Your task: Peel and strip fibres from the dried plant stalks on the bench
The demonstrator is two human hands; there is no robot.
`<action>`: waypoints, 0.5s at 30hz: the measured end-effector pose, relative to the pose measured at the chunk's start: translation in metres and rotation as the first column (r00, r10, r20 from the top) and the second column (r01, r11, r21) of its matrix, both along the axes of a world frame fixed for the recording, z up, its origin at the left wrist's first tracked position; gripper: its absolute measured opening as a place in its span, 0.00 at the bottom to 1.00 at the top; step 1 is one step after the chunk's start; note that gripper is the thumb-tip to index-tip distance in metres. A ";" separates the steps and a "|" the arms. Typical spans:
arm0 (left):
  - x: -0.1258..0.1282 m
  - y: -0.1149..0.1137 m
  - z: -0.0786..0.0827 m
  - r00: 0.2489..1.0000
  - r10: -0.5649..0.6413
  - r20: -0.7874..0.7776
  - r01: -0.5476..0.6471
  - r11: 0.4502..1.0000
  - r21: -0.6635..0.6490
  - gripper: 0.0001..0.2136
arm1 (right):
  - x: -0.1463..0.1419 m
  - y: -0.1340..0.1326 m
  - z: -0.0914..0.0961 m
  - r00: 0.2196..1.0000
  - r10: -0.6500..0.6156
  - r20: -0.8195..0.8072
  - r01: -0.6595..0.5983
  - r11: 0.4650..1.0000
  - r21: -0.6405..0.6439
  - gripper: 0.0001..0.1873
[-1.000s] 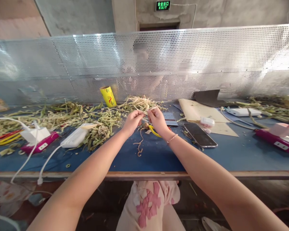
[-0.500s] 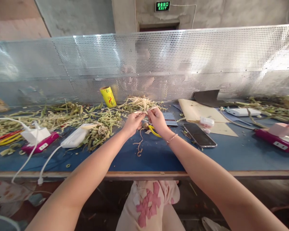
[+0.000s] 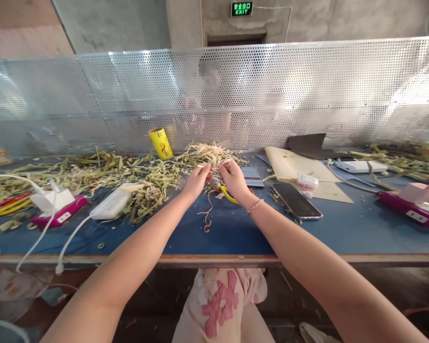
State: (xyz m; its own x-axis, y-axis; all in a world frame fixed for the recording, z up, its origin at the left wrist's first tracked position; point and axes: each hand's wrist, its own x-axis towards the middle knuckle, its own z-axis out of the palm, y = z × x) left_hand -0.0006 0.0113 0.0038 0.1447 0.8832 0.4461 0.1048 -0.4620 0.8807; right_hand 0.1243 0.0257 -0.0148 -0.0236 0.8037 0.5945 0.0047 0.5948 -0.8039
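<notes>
My left hand (image 3: 196, 181) and my right hand (image 3: 232, 179) meet over the middle of the blue table (image 3: 236, 228), both pinched on a thin pale plant strip (image 3: 214, 166) held between their fingertips. A brown stringy peel (image 3: 208, 214) hangs down from the hands onto the table. Yellow-handled scissors (image 3: 230, 195) lie just under my right hand. A pile of pale shredded stalks (image 3: 203, 153) lies right behind the hands.
Green stalks (image 3: 93, 174) cover the left of the table, with a white power bank (image 3: 110, 205) and pink device (image 3: 59, 214) on white cables. A yellow roll (image 3: 160, 143) stands by the perforated metal screen (image 3: 236, 95). A phone (image 3: 296, 200) and cardboard (image 3: 300, 169) lie right.
My hands have stayed in place. The fingers worked the strip slightly, and the left hand has shifted a little up and right toward the right hand.
</notes>
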 end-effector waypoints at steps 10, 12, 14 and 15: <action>0.001 -0.006 0.000 0.897 0.381 -0.224 -0.306 0.900 0.310 0.11 | -0.006 -0.002 -0.004 0.996 -0.037 0.084 0.038 0.999 -0.014 0.08; 0.001 -0.006 -0.001 0.897 0.386 -0.214 -0.318 0.902 0.292 0.12 | -0.007 -0.004 -0.003 0.990 -0.055 0.131 0.056 0.998 -0.002 0.08; 0.001 -0.004 -0.003 0.905 0.373 -0.205 -0.318 0.913 0.256 0.13 | -0.007 -0.007 -0.002 0.982 -0.072 0.173 0.068 0.997 0.029 0.08; 0.000 -0.003 -0.003 0.911 0.363 -0.196 -0.314 0.919 0.238 0.13 | -0.008 -0.009 -0.001 0.979 -0.075 0.190 0.067 0.997 0.050 0.08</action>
